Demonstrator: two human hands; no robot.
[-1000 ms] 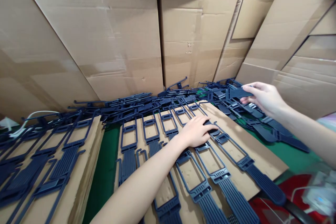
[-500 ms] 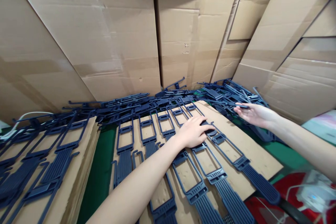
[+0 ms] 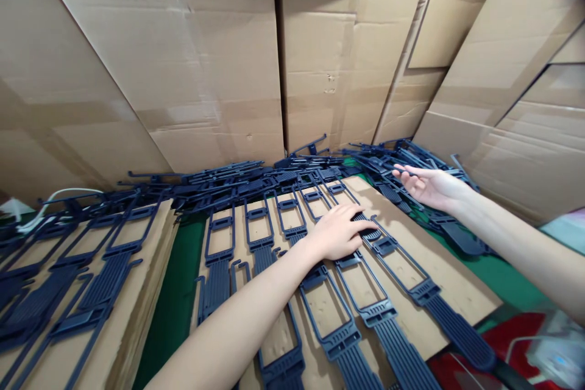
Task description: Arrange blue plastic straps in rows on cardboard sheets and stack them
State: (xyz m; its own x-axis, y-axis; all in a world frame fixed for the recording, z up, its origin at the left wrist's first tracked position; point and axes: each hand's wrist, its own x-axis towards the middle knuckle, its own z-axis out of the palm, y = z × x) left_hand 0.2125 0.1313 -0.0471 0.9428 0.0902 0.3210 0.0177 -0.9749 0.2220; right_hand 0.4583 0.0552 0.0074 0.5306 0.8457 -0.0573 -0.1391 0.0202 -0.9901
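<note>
My left hand (image 3: 340,233) lies palm down with its fingers spread over a ribbed, rounded end (image 3: 368,231) of a dark blue plastic part. Part of what lies under the palm is hidden. Around it, several dark blue plastic frames (image 3: 380,311) with ribbed strips lie in rows on a cardboard sheet (image 3: 411,332). To the right, my right hand (image 3: 429,187) is raised beside the heap of loose parts (image 3: 228,186). Its fingertips are closed on a thin dark blue plastic piece (image 3: 403,170), seen mostly edge-on.
At the left, a stack of cardboard sheets (image 3: 146,292) carries more frames. Large cardboard boxes (image 3: 347,61) stand behind the heap. Green table surface (image 3: 183,262) shows between the sheets. Red material and a whitish object with a cable (image 3: 553,353) are at the lower right.
My right hand has moved slightly left and up, still pinching the thin piece. The left hand stays over the same part. The view has shifted a little.
</note>
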